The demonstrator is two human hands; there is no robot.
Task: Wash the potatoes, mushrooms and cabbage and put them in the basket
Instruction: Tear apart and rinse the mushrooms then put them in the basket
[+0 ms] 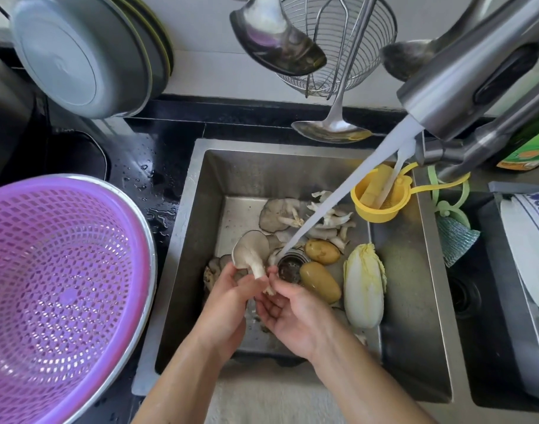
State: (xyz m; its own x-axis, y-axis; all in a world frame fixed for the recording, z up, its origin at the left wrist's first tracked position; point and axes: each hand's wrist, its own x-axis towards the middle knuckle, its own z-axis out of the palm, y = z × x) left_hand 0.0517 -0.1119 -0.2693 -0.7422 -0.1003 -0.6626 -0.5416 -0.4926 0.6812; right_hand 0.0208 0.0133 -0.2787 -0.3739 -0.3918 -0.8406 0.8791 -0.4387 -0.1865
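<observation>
A: Both hands are seen low over the sink (415, 301). How is the mushroom (251, 246) placed in relation to them?

B: Its stem is pinched by the fingers of the left hand (231, 296), with the grey cap standing above and left of the fingertips, just beside the water stream (338, 206). The base of the stem is met by the right hand (288, 307), whose thumb and curled fingers are closed on a small pale piece there.

A: Where are the other vegetables found?

B: More mushrooms (305, 215) are scattered on the sink floor beyond the drain (289, 267). Two potatoes (321, 266) are laid just right of the drain, and the cabbage (364, 286) is laid lengthwise beside them. The purple basket (57, 289) is set on the counter to the left, apart from the sink, with nothing seen inside.

A: What is hidden or hard to make out?

B: Several dark mushrooms are partly covered by the left hand. Whether the pale piece is joined to the stem cannot be told. The basket is cut off by the frame's left edge.
</observation>
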